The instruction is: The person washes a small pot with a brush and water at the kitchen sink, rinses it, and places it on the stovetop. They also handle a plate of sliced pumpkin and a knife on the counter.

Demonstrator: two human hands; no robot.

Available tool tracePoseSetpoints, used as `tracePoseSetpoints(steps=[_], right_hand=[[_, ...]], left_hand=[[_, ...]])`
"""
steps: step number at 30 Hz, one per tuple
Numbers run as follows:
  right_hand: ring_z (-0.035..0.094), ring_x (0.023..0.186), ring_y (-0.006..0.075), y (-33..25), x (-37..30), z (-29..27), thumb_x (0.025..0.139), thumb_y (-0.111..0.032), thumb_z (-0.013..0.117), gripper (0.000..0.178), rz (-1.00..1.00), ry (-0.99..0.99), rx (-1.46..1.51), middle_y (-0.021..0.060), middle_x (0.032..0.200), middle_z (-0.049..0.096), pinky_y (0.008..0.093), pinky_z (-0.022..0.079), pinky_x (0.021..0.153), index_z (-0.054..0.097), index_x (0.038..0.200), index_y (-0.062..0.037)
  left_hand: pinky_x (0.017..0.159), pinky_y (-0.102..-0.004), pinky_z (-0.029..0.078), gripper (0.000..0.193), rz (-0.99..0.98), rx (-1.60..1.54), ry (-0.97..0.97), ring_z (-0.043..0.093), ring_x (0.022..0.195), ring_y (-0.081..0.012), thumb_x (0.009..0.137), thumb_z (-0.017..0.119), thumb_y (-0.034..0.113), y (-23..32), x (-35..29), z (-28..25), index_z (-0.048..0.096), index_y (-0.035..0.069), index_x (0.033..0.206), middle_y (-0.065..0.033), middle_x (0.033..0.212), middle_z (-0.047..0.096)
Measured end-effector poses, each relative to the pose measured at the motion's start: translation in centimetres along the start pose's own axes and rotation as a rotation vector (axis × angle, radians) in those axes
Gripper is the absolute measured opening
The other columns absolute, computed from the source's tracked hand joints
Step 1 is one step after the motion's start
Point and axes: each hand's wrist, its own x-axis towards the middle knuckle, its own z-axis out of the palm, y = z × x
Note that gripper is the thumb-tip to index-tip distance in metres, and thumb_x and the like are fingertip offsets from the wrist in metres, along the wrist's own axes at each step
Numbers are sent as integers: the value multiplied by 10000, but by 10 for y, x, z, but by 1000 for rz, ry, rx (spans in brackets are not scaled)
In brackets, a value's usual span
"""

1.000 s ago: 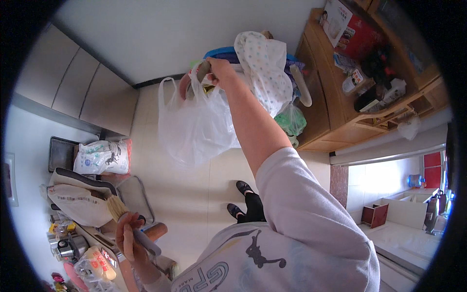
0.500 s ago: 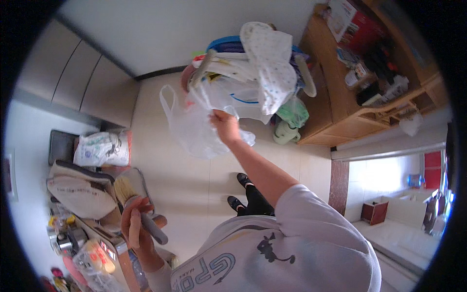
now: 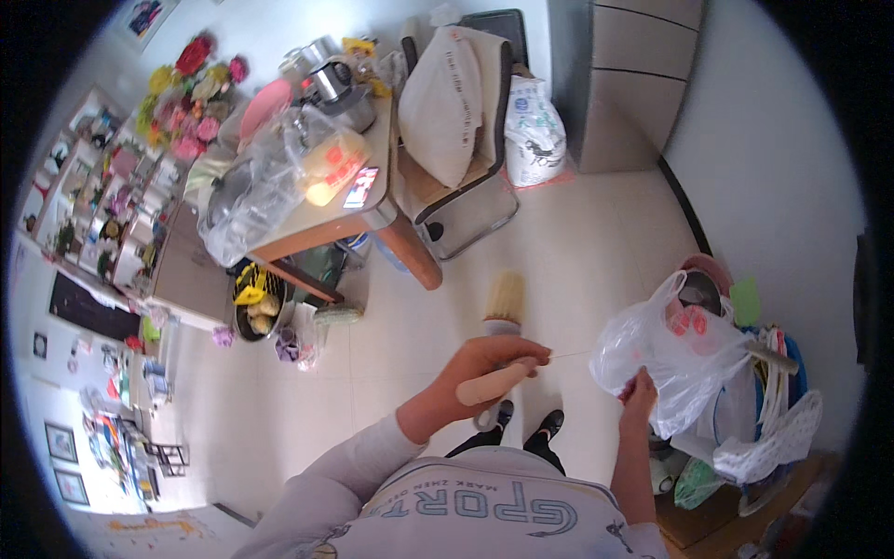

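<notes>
Nearest, below both grips: pale printed top (image 3: 484, 480). Left hand (image 3: 480, 377): wrapped round the handle of a brush (image 3: 504, 303), pale bristles pointing away past the knuckles, handle end emerging beneath the palm. Well right of that grip, right hand (image 3: 639, 391): fingertips pinched together on the near edge of a translucent white plastic bag (image 3: 666, 359), bulk spread beyond the fingers, red patches visible on or through it. Under and between both grips: dark shoes (image 3: 552, 424), on pale floor tiles (image 3: 568, 270). Just right of the bag grip: white spotted cloth (image 3: 778, 438) and green bag (image 3: 698, 484). Farther, beyond and left of the brush grip: table (image 3: 375, 216) bearing a phone (image 3: 361, 188); chair (image 3: 494, 154) with a plump pale cushion (image 3: 445, 107). Farthest, beyond the brush: white sack (image 3: 536, 140), grey cabinet (image 3: 633, 116).
</notes>
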Motion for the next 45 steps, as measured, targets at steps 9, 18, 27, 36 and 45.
tracePoseSetpoints(steps=[9, 18, 27, 36, 45], right_hand=[[550, 551, 75, -13, -40, 190, 1042, -326, 619, 261, 4, -665, -307, -1, 715, 610, 254, 487, 510, 684, 970, -83], [624, 783, 109, 22, -74, 303, 977, -323, 717, 327, -113, -875, -705, 27, 972, 680, 280, 528, 676, 649, 1171, -69], [646, 1038, 193, 63, -48, 432, 901, -343, 813, 673, -430, -848, -757, 129, 1168, 643, 338, 529, 926, 519, 1392, 12], [552, 1301, 343, 39, -45, 631, 820, -473, 851, 995, -491, -877, -561, 249, 1422, 530, 428, 450, 1095, 356, 1529, 18], [496, 1371, 411, 57, -55, 718, 782, -517, 844, 1063, -651, -799, -699, 294, 1484, 493, 475, 415, 1136, 353, 1517, 73]], left_hand=[[952, -344, 515, 342, 84, -184, 397, 660, 1057, -211, 1020, 590, 214, -22, -98, -87, 710, -25, 1235, -131, 1166, 730], [950, -347, 518, 331, 170, -172, 684, 666, 1030, -215, 1030, 582, 215, -27, -158, -164, 715, -25, 1214, -129, 1153, 725], [924, -330, 539, 295, 164, -202, 892, 668, 1021, -178, 1036, 589, 149, -34, -175, -224, 697, -38, 1236, -112, 1126, 726], [953, -369, 530, 344, 139, -149, 1034, 671, 1019, -229, 983, 588, 163, -2, -142, -302, 699, -50, 1230, -164, 1141, 728], [963, -384, 522, 356, 92, -173, 1027, 662, 1040, -233, 976, 571, 155, -7, -133, -371, 694, -71, 1221, -188, 1149, 723]])
